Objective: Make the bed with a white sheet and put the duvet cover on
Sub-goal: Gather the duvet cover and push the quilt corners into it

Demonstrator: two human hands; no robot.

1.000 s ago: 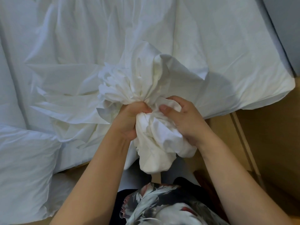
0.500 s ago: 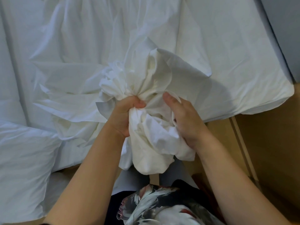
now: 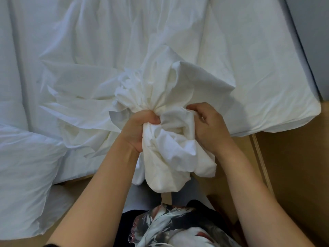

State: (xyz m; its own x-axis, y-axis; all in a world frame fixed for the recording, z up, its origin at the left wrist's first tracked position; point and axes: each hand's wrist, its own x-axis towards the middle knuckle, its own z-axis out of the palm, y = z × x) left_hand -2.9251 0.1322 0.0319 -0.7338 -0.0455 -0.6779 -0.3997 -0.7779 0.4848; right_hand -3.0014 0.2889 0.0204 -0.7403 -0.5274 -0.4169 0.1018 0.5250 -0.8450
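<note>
A white duvet cover (image 3: 165,97) lies bunched on the bed, gathered into a thick wad at the near edge. My left hand (image 3: 137,129) grips the gathered folds in a fist at the wad's left side. My right hand (image 3: 211,129) holds the wad's right side, its fingers curled into the cloth. A loose end of the cover hangs down below both hands, over the bed's edge. Under it, a white sheet (image 3: 258,82) covers the mattress, creased, with its right corner showing.
A white pillow (image 3: 23,175) lies at the lower left, partly over the bed's edge. Tan wooden floor (image 3: 293,175) runs along the right and front. A grey wall (image 3: 311,32) stands at the upper right. My patterned clothing shows at the bottom.
My right hand has slid up the wad and curled its fingers into the cloth near the top. More cover is gathered between both hands; the left fist has hardly moved.
</note>
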